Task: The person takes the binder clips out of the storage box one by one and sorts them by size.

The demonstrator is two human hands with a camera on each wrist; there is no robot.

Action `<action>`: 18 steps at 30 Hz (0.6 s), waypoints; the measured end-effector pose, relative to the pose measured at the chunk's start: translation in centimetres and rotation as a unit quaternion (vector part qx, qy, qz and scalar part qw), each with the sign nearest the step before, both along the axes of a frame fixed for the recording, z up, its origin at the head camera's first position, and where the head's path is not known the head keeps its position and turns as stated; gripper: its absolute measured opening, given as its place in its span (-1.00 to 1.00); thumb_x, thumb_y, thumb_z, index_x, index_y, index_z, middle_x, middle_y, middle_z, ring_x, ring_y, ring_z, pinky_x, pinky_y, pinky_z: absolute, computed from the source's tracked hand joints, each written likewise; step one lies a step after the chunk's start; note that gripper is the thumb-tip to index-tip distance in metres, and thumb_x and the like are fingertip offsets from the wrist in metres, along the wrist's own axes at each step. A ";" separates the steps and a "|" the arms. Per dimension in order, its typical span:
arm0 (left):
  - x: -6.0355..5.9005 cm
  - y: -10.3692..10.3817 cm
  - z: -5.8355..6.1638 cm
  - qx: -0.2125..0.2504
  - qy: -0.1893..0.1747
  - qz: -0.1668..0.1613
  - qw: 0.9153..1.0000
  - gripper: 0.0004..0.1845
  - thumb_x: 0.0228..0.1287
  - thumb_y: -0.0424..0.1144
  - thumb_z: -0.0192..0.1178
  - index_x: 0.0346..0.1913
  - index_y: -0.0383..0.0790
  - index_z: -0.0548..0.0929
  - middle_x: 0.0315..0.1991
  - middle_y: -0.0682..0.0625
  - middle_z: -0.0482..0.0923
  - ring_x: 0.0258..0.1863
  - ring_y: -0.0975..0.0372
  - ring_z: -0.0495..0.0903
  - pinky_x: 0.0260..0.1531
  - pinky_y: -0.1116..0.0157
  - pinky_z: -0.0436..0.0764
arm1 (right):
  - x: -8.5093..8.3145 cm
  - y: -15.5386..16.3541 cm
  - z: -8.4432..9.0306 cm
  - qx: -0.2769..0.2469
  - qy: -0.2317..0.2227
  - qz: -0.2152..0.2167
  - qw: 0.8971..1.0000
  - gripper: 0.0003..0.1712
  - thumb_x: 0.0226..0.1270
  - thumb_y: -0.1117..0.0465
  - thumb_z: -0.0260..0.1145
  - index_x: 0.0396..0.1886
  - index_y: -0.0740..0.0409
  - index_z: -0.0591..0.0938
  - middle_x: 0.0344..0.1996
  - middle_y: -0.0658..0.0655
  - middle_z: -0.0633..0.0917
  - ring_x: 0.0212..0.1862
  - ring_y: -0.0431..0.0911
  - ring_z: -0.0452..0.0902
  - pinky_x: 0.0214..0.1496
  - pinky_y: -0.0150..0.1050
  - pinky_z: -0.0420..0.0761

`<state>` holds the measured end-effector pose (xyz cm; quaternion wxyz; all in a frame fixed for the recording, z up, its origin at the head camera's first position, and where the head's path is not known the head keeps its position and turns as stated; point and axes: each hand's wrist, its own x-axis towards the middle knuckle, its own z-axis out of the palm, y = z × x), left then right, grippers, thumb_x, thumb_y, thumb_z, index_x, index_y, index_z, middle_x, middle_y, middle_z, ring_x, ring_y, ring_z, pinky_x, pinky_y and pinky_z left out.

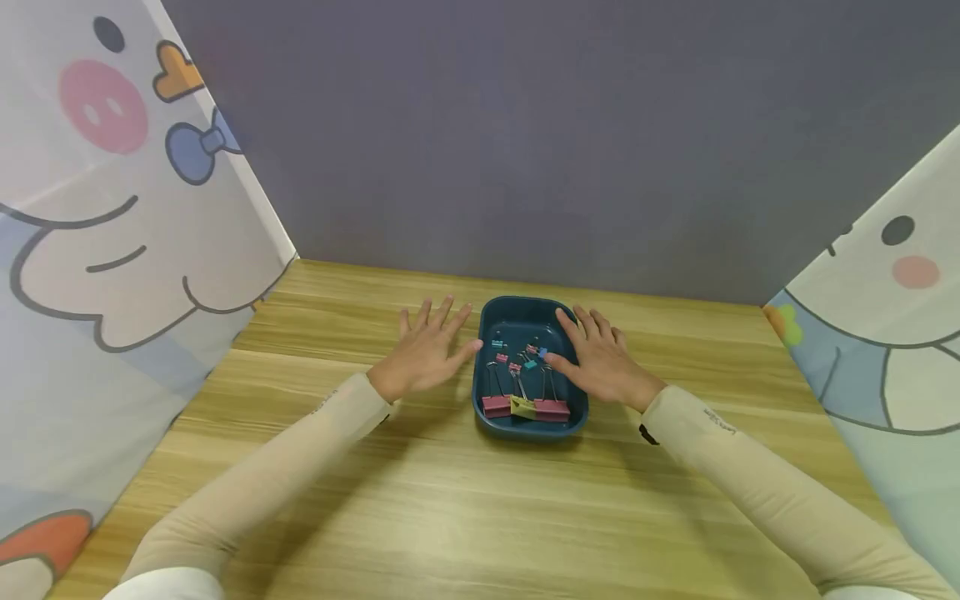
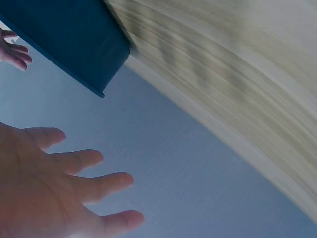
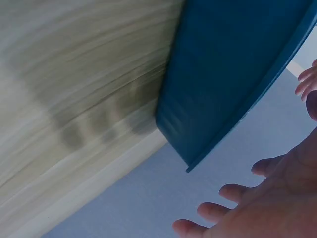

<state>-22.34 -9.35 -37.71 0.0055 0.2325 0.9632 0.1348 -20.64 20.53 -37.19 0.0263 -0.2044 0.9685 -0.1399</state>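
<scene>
A dark blue tray (image 1: pixel 517 310) stands on the wooden table with binder clips in it. Along its near end lie two large pink binder clips (image 1: pixel 552 410) and a yellow binder clip (image 1: pixel 522 407), their wire handles pointing away from me. Several small pink, teal and blue clips (image 1: pixel 502 357) are scattered behind them. My left hand (image 1: pixel 426 354) is spread beside the tray's left wall, thumb tip right at the rim. On the other side, my right hand (image 1: pixel 603 367) reaches over the right rim with fingers spread and thumb above the small clips. Neither hand holds anything.
Wood-grain table surface (image 1: pixel 420 517) extends around the tray. A plain grey wall (image 1: pixel 525 150) rises behind the table's far edge. Cloth panels with cartoon prints flank the left (image 1: pixel 150 250) and right (image 1: pixel 922 350) sides.
</scene>
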 end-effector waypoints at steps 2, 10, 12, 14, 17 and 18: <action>-0.1 0.1 -0.1 0.006 0.004 -0.004 1.000 -0.18 0.31 0.41 -0.48 0.51 0.03 -0.07 0.48 -0.16 -0.22 0.40 -0.23 -0.22 0.18 -0.32 -0.32 | 0.0 0.3 -0.1 -0.002 -0.001 0.000 1.000 -0.05 0.35 -0.38 -0.14 0.52 0.05 -0.12 0.46 0.26 -0.17 0.42 0.27 -0.37 0.24 0.35 -0.21; -0.3 0.0 -0.5 0.021 0.028 -0.020 0.999 -0.18 0.33 0.39 -0.46 0.49 -0.03 0.02 0.43 -0.15 0.04 0.39 -0.18 -0.09 0.19 -0.30 -0.27 | 0.1 1.1 -0.4 -0.022 0.002 0.018 1.000 -0.08 0.38 -0.32 -0.05 0.52 0.06 -0.07 0.47 0.23 -0.11 0.42 0.29 -0.30 0.23 0.38 -0.15; -0.2 0.1 -0.5 0.026 0.037 -0.024 0.999 -0.19 0.34 0.38 -0.45 0.48 -0.06 0.07 0.41 -0.14 0.09 0.38 -0.16 -0.03 0.19 -0.28 -0.24 | 0.2 1.2 -0.5 -0.028 0.005 0.023 0.999 -0.09 0.37 -0.31 -0.04 0.51 0.06 -0.05 0.47 0.21 -0.09 0.42 0.28 -0.28 0.23 0.38 -0.12; -0.2 0.2 -0.4 0.033 0.046 -0.029 0.998 -0.20 0.35 0.36 -0.43 0.46 -0.08 0.12 0.37 -0.13 0.16 0.35 -0.13 0.03 0.19 -0.26 -0.19 | 0.2 1.4 -0.6 -0.033 0.005 0.026 0.999 -0.10 0.38 -0.31 -0.04 0.51 0.06 -0.03 0.46 0.22 -0.08 0.41 0.28 -0.25 0.21 0.38 -0.09; -0.3 0.5 -0.3 0.045 0.061 -0.040 0.996 -0.24 0.37 0.33 -0.37 0.42 -0.12 0.20 0.29 -0.11 0.25 0.30 -0.06 0.12 0.17 -0.22 -0.10 | 0.2 1.6 -0.8 -0.041 0.005 0.030 0.999 -0.11 0.39 -0.28 -0.03 0.51 0.09 -0.01 0.45 0.25 -0.04 0.41 0.28 -0.22 0.21 0.36 -0.06; -0.3 0.6 -0.3 0.048 0.067 -0.044 0.996 -0.25 0.38 0.31 -0.35 0.41 -0.13 0.22 0.27 -0.11 0.28 0.27 -0.03 0.15 0.15 -0.21 -0.07 | 0.2 1.6 -0.8 -0.044 0.004 0.031 0.999 -0.12 0.39 -0.28 -0.03 0.51 0.09 -0.01 0.45 0.26 -0.03 0.40 0.28 -0.20 0.22 0.34 -0.05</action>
